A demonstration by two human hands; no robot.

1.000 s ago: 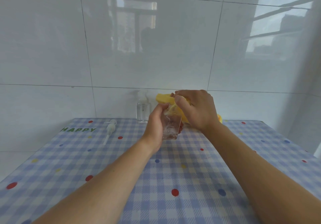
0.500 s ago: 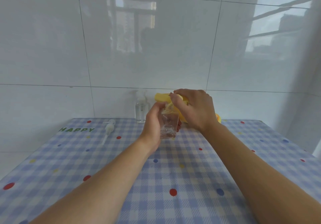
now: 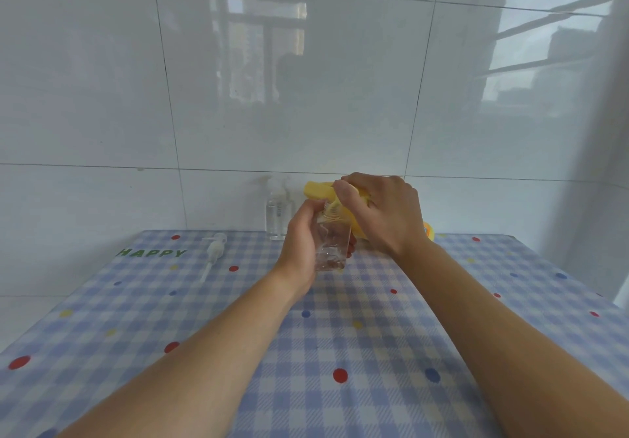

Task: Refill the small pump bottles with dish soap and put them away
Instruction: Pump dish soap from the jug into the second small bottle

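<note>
My left hand (image 3: 301,238) grips a small clear bottle (image 3: 332,240) with no pump on it, held upright just above the table. My right hand (image 3: 384,214) holds a yellow dish soap bottle (image 3: 318,190), tipped over so that its spout sits at the clear bottle's open neck. A little liquid lies at the bottom of the clear bottle. A second small clear pump bottle (image 3: 277,214) stands by the wall, left of my hands. A loose white pump head (image 3: 214,250) lies on the cloth further left.
The table carries a blue and white checked cloth (image 3: 340,335) with coloured dots and the word HAPPY at its far left. A white tiled wall (image 3: 306,80) rises right behind the table. The table's right edge runs near a curtain.
Both hands with the two bottles have risen slightly and stayed together; the yellow bottle remains tipped over the clear bottle's neck. Nothing else has moved.
</note>
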